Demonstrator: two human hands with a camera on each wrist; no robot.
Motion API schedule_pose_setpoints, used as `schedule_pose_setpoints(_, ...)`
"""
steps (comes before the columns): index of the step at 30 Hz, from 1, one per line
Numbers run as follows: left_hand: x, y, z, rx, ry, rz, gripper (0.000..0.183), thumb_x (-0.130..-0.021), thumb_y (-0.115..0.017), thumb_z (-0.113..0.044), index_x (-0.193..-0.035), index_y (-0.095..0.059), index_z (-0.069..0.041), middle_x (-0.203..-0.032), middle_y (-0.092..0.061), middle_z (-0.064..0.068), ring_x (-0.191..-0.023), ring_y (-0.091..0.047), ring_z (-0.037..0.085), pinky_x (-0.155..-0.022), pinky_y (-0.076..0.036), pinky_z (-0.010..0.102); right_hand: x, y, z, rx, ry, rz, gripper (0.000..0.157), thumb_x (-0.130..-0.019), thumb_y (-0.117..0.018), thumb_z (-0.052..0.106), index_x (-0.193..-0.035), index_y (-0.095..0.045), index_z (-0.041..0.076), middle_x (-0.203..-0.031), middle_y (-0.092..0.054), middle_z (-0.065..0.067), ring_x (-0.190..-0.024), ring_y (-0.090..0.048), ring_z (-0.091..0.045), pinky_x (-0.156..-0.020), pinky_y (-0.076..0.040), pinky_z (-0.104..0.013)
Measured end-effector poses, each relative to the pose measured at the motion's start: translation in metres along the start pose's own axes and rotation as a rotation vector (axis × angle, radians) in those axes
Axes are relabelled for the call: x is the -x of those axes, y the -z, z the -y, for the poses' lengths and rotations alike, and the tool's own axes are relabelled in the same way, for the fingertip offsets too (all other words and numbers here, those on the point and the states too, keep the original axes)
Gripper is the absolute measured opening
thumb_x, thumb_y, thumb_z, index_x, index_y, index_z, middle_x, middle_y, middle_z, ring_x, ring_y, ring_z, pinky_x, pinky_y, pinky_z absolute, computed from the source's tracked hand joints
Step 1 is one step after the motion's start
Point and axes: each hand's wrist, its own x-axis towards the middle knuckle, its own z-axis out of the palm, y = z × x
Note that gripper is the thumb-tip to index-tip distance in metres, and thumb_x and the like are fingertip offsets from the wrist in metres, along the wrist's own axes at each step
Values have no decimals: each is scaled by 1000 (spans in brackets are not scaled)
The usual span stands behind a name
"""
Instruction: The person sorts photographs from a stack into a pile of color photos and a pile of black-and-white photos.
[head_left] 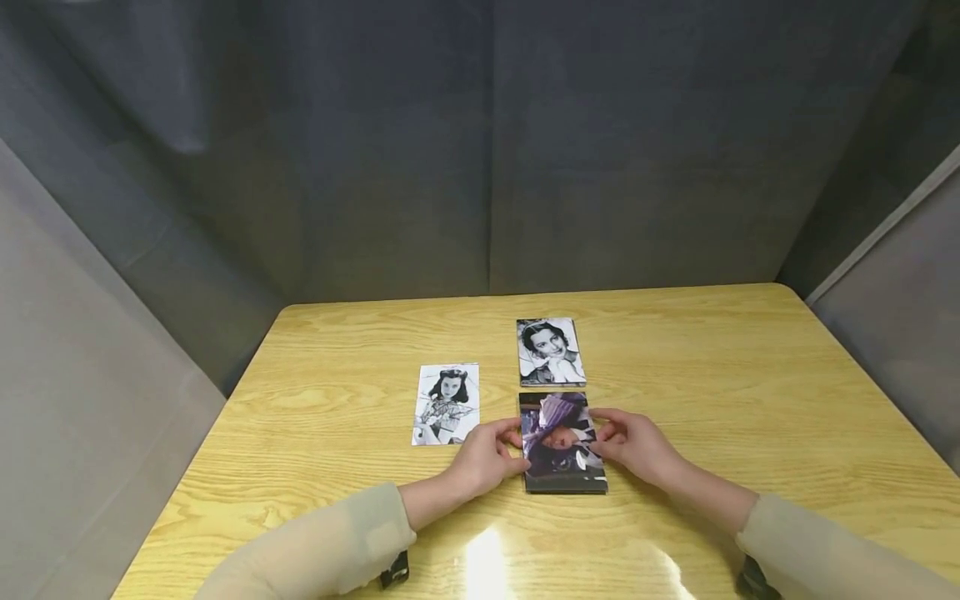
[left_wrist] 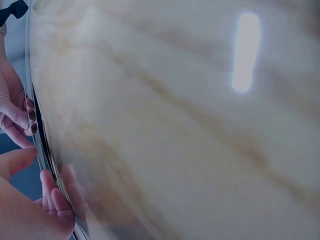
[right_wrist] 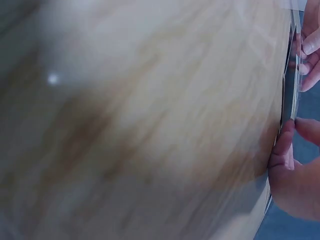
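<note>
A thin stack of photo prints (head_left: 562,479), topped by a colour picture with a purple hat, lies in front of the person. The left hand (head_left: 482,460) pinches its left edge, thumb on top and fingers at the side. At the opposite edge, the right hand (head_left: 639,446) grips it between thumb and fingers. Both wrist views show the hands low at the stack's thin edge, the left hand (left_wrist: 30,205) in one and the right hand (right_wrist: 295,175) in the other. Just beyond lies a black-and-white portrait stack (head_left: 551,354). Left of it is a single black-and-white photo (head_left: 447,404).
The items lie on a wood-grain table (head_left: 337,400) with glare near its front edge. Dark grey curtains (head_left: 390,167) hang behind the table, and lighter panels stand at both sides.
</note>
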Motion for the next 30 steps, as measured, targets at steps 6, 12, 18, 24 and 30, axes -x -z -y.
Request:
schedule_pose_setpoints(6, -4, 3, 1, -6, 25, 40, 64, -72, -79, 4, -131, -54, 9, -91, -64, 4, -58, -50, 5, -50, -42, 19, -3, -1, 2, 38, -11, 12, 54, -81, -74, -2, -127, -51, -18, -81, -60, -5, -66, -57, -15, -58, -48, -23)
schedule_pose_setpoints(12, -8, 5, 0, -3, 39, 57, 64, -72, -79, 4, -131, -54, 9, -90, -63, 3, -61, -52, 6, -52, -45, 19, -5, 0, 3, 76, 4, 6, 54, -81, -74, 1, -127, -52, -17, -83, -60, -5, -67, -57, -15, -58, -48, -24)
schedule_pose_setpoints(18, -6, 7, -2, 14, 56, 68, 63, -74, -79, 3, -131, -55, 8, -91, -62, 2, -65, -54, 8, -56, -47, 21, -3, 0, 5, 97, -20, -5, 51, -80, -73, 0, -126, -54, -14, -82, -60, -4, -65, -55, -15, -56, -46, -24)
schedule_pose_setpoints(24, 0, 14, 0, 74, 19, 68, 59, -77, -78, 3, -131, -55, 8, -96, -63, 8, -69, -55, 9, -55, -46, 20, -3, 0, 11, 30, -38, -48, 50, -83, -73, -1, -127, -54, -13, -85, -61, -7, -67, -57, -17, -54, -49, -25)
schedule_pose_setpoints(30, 17, 46, 5, 113, -64, 60, 54, -83, -74, -2, -131, -54, 9, -107, -63, 18, -78, -59, 14, -61, -47, 20, -10, 0, 22, -97, 8, -40, 52, -86, -70, 0, -133, -51, -10, -96, -61, -13, -78, -64, -22, -57, -51, -28)
